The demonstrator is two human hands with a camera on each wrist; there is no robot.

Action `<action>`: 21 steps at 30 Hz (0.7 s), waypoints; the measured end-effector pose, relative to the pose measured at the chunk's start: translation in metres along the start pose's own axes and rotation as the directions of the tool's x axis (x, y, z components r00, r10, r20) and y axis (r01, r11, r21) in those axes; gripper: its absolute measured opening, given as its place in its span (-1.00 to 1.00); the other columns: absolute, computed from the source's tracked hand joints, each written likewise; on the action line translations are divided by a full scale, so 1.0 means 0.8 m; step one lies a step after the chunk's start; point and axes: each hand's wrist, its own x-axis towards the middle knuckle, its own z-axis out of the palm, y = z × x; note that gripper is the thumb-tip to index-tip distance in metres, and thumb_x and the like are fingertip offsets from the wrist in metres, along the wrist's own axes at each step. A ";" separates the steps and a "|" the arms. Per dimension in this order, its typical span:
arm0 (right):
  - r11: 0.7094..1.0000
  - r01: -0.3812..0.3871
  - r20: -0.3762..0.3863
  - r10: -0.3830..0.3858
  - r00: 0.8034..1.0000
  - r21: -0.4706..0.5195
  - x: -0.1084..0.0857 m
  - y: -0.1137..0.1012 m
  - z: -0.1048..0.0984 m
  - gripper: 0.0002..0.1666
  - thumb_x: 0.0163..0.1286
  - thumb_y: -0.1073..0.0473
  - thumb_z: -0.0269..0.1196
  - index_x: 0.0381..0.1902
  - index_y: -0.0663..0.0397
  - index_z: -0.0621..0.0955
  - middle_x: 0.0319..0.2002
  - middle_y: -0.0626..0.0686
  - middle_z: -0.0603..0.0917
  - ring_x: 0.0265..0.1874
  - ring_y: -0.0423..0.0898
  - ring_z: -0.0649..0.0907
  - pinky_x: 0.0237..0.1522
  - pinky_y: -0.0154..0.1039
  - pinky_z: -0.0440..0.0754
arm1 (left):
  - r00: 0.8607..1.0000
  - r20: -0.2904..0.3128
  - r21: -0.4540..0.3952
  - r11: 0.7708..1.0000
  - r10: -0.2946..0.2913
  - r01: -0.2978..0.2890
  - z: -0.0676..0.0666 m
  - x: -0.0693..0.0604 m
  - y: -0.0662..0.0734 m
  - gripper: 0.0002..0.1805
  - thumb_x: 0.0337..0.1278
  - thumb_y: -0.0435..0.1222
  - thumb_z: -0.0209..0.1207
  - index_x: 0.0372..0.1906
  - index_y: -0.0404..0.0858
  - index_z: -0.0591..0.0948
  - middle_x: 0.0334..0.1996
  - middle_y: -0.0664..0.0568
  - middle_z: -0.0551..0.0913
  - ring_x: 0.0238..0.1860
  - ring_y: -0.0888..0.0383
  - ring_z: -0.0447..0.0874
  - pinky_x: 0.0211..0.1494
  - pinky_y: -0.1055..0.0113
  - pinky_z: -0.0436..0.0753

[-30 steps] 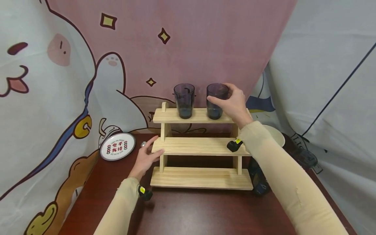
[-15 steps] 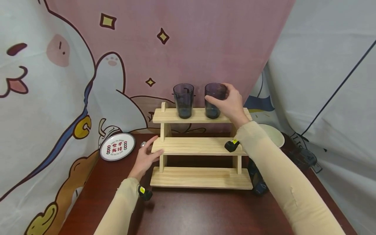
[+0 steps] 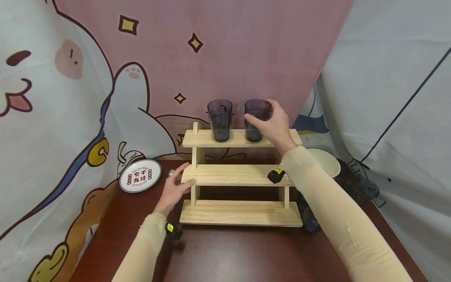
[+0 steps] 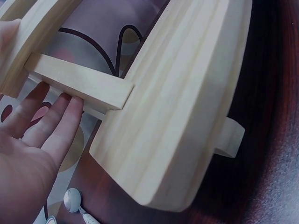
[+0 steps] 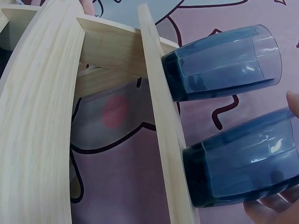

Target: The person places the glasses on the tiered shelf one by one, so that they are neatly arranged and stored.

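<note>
A three-tier wooden shelf (image 3: 239, 175) stands on the dark table. Two blue-purple glasses are upright on its top tier: the left glass (image 3: 220, 121) stands free, and my right hand (image 3: 276, 127) grips the upper part of the right glass (image 3: 254, 131) between thumb and fingers. In the right wrist view the bases of the left glass (image 5: 224, 65) and the right glass (image 5: 243, 161) both meet the top board (image 5: 163, 126). My left hand (image 3: 173, 192) holds the left end of the middle tier; in the left wrist view its fingers (image 4: 49, 119) touch the shelf's upright support (image 4: 81, 79).
A white plate with red lettering (image 3: 140, 176) lies left of the shelf. On the right are a pale bowl (image 3: 324, 162), partly behind my sleeve, a dark clear glass (image 3: 363, 189) and a dark object (image 3: 311, 223) beside the shelf. A spoon (image 4: 73, 201) shows in the left wrist view.
The right glass has shifted slightly left along the top tier with my right hand around it. My left hand has stayed at the shelf's left end.
</note>
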 end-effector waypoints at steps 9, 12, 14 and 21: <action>1.000 -0.018 0.010 0.018 1.000 -0.006 0.000 -0.001 0.001 0.22 0.20 -0.46 0.45 0.63 -0.09 0.24 0.47 0.09 0.44 0.39 0.05 0.49 0.39 0.08 0.54 | 1.000 0.003 -0.003 1.000 -0.008 0.008 -0.002 0.002 -0.004 -0.22 0.28 -0.28 0.46 0.54 0.17 0.44 0.27 -0.28 0.60 0.08 -0.08 0.74 0.09 -0.05 0.78; 1.000 -0.023 0.019 0.023 1.000 -0.003 0.001 -0.001 0.000 0.22 0.20 -0.46 0.45 0.63 -0.10 0.24 0.48 0.09 0.43 0.41 0.05 0.49 0.39 0.08 0.53 | 1.000 0.005 -0.002 1.000 -0.008 0.008 -0.002 0.003 -0.004 -0.22 0.28 -0.28 0.46 0.54 0.16 0.44 0.27 -0.29 0.59 0.08 -0.09 0.73 0.10 -0.06 0.78; 1.000 -0.027 0.029 0.027 0.999 0.001 0.002 -0.001 0.000 0.23 0.19 -0.46 0.46 0.63 -0.11 0.23 0.48 0.09 0.42 0.41 0.05 0.48 0.40 0.08 0.53 | 1.000 0.004 -0.001 1.000 -0.006 0.006 -0.002 0.002 -0.004 -0.22 0.28 -0.28 0.45 0.54 0.16 0.44 0.27 -0.29 0.59 0.08 -0.09 0.73 0.10 -0.06 0.78; 0.999 -0.022 0.099 0.018 0.995 0.033 -0.002 0.004 -0.013 0.29 0.17 -0.48 0.46 0.66 -0.14 0.17 0.50 0.09 0.39 0.43 0.07 0.46 0.44 0.09 0.50 | 1.000 0.007 0.005 1.000 -0.003 0.003 -0.001 0.001 -0.002 -0.20 0.29 -0.29 0.45 0.58 0.08 0.40 0.28 -0.30 0.58 0.08 -0.09 0.73 0.09 -0.04 0.78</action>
